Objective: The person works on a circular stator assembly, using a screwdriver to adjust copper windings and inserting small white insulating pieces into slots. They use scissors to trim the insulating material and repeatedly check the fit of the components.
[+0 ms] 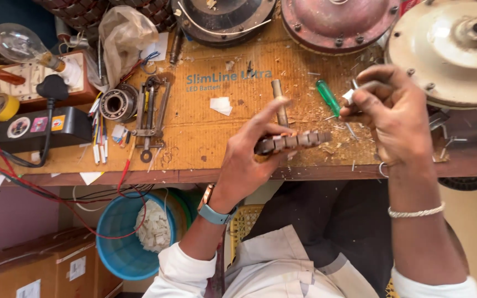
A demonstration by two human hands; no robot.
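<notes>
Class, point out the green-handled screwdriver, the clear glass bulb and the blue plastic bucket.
Green-handled screwdriver (327,97), head view, on its handle.
Clear glass bulb (15,42), head view, on its glass.
Blue plastic bucket (118,249), head view, on its wall.

The table was tan cardboard over reddish-brown wood, littered with pale shavings. The screwdriver had a translucent green handle. The slotted metal core was dull grey-brown. The tape roll was yellow, the bucket blue, the wristband teal, the bracelet silver, and one round motor cover cream, another rusty red.
</notes>
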